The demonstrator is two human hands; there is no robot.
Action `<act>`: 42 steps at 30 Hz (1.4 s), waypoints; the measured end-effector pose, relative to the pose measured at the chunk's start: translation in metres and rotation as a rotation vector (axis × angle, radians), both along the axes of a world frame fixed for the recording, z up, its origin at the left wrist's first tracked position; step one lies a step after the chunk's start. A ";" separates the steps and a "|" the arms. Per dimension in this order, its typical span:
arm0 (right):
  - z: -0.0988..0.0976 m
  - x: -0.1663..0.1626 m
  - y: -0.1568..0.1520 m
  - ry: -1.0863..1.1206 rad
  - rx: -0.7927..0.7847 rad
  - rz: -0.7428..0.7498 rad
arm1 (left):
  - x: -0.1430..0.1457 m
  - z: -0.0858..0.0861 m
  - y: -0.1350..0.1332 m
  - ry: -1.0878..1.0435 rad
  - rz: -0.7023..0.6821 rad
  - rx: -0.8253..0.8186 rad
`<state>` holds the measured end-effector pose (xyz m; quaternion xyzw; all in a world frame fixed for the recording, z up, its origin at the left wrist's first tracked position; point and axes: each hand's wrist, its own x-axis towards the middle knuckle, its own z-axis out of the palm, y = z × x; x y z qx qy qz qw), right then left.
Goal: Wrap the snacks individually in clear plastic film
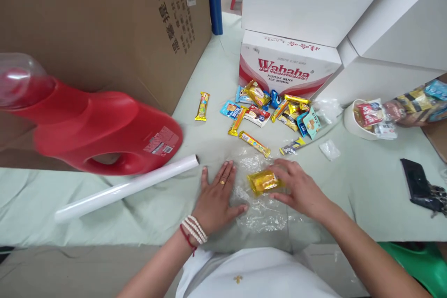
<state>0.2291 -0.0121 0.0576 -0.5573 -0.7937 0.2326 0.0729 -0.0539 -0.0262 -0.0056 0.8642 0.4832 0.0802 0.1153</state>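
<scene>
My left hand [217,195] lies flat with fingers spread on the left edge of a clear plastic sheet [260,209] spread on the pale green cloth. My right hand [296,186] rests on the sheet and grips a yellow wrapped snack [262,181] at its right end. The snack sits in the middle of the sheet, between the two hands.
A heap of wrapped snacks [268,107] lies beyond, before a Wahaha carton [286,67]. A white roll [125,188] and a red detergent jug [101,132] lie left, by a large brown box [104,23]. A white bowl [363,121] and a black phone [417,184] are right.
</scene>
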 end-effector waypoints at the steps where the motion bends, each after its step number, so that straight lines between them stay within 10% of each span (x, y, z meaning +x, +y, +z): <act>1: 0.000 0.000 0.002 -0.045 -0.021 0.103 | -0.003 -0.001 0.003 0.000 0.001 -0.013; 9: -0.014 0.021 0.005 -0.111 -0.054 0.074 | -0.042 0.016 0.003 -0.120 0.186 -0.013; 13: -0.020 0.025 -0.004 -0.073 -0.028 0.000 | -0.019 0.023 -0.027 -0.124 0.430 0.002; 21: -0.010 -0.004 -0.007 -0.071 0.034 -0.057 | 0.012 0.020 -0.044 -0.172 0.412 0.165; 24: -0.014 -0.015 -0.005 -0.136 -0.044 -0.021 | 0.015 0.030 -0.042 -0.290 0.180 0.354; 30: -0.031 -0.010 -0.005 0.051 -0.073 -0.088 | 0.046 0.040 -0.027 -0.324 -0.388 0.142; 42: -0.040 0.014 0.037 0.473 -0.112 -0.442 | 0.051 0.029 -0.013 0.187 0.159 -0.314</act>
